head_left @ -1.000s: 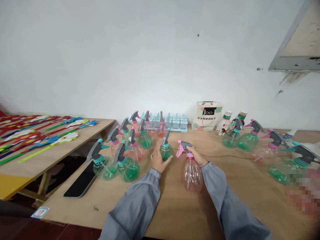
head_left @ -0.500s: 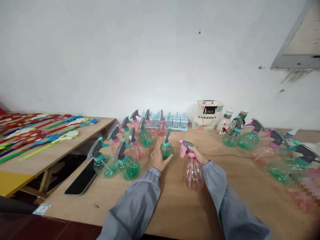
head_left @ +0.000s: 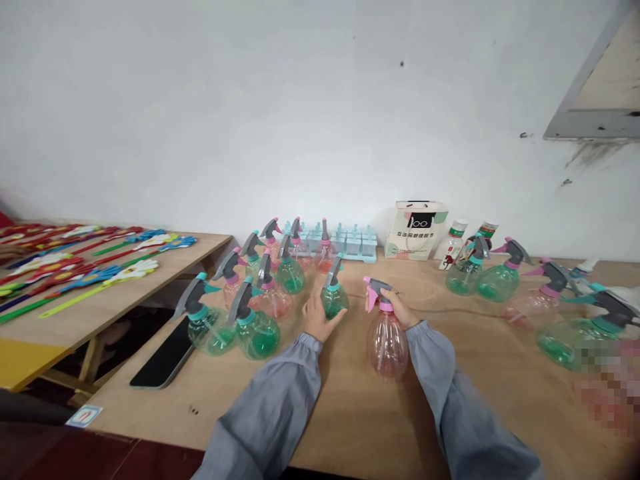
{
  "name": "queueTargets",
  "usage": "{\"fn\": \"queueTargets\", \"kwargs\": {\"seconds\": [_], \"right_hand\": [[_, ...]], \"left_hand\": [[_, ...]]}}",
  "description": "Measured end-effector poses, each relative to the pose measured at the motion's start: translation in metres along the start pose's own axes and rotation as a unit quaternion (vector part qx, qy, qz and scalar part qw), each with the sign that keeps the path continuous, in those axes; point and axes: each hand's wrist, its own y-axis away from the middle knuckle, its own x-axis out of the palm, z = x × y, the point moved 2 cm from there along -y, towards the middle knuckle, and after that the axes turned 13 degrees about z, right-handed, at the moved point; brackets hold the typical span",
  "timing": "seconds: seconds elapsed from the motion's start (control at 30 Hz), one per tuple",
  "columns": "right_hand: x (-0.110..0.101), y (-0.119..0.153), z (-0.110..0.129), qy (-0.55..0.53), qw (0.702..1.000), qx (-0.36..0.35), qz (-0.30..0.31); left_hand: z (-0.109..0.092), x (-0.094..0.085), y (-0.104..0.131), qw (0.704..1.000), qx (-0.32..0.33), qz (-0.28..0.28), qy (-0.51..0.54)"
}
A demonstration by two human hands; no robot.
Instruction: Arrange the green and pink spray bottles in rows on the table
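So my right hand [head_left: 397, 310] is curled round the grey-and-pink spray head of a clear pink spray bottle [head_left: 389, 347], just right of centre in the frame, and it's upright, though I can't tell if the base is touching the surface [head_left: 350, 427]. My left hand [head_left: 320, 323] has its thumb and fingers spread either side of a green spray bottle [head_left: 334, 301] near the middle, can't tell if it's actually gripping. Left of that there's a bunch of pink and green sprayers [head_left: 257, 337], plus a black phone [head_left: 165, 357] lying at lower left. Behind my hands sit a pale blue mould tray [head_left: 361, 245], a paper bag [head_left: 415, 233] and two white-capped bottles [head_left: 454, 243] by the wall. More sprayers [head_left: 497, 283] line the right side, and over at far left a second surface [head_left: 55, 343] holds colourful hand-shaped sticks [head_left: 120, 273]
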Motion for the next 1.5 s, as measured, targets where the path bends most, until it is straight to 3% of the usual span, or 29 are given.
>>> {"fn": "queueTargets", "kwargs": {"seconds": [0.27,0.5,0.67,0.83,0.97,1.1,1.2,1.37,1.5], "right_hand": [[-0.001,-0.001,0.004,-0.051,0.998,0.012,-0.016],[-0.002,0.004,0.013,-0.017,1.0,-0.007,-0.024],[-0.006,0.003,0.019,-0.018,0.997,-0.018,-0.074],[-0.033,0.021,0.032,0.101,0.982,-0.015,-0.159],[-0.066,0.058,0.043,0.234,0.944,-0.024,-0.232],[-0.085,0.087,0.046,0.274,0.914,-0.027,-0.3],[-0.09,0.095,0.04,0.267,0.913,-0.039,-0.307],[-0.091,0.1,0.008,0.237,0.95,-0.021,-0.201],[-0.094,0.115,-0.021,0.28,0.931,-0.053,-0.229]], "left_hand": [[0.0,0.0,0.0,1.0,0.01,-0.006,0.003],[0.008,0.002,-0.004,1.0,-0.003,0.022,0.003],[0.011,0.003,-0.004,1.0,0.003,0.023,0.009],[0.011,0.003,-0.005,0.999,0.005,0.028,0.018],[0.01,0.001,-0.006,0.999,0.003,0.034,0.032],[0.007,0.0,-0.005,0.999,0.002,0.035,0.042],[0.005,0.0,-0.005,0.998,-0.005,0.034,0.043],[0.004,0.0,-0.005,0.999,-0.011,0.03,0.032],[0.007,0.001,-0.005,0.999,-0.002,0.036,0.026]]}}
